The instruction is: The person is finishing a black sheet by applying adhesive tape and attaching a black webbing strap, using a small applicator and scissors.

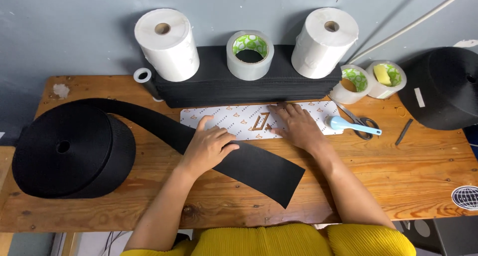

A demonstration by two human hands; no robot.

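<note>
My left hand [209, 146] lies with curled fingers on a wide black strap [259, 169] that unrolls from a big black roll [69, 149] at the left. The strap's cut end lies slanted near the table's front. My right hand [296, 124] rests flat, fingers spread, on a white patterned card [234, 117] lying behind the strap. Neither hand grips anything.
A stack of black strap pieces [249, 89] at the back carries two white paper rolls [167, 44] and a clear tape roll [250, 54]. Scissors [361, 121], a light blue tool [348, 125], more tape rolls [371, 79] and another black roll [445, 89] are at right, on the wooden table [373, 186].
</note>
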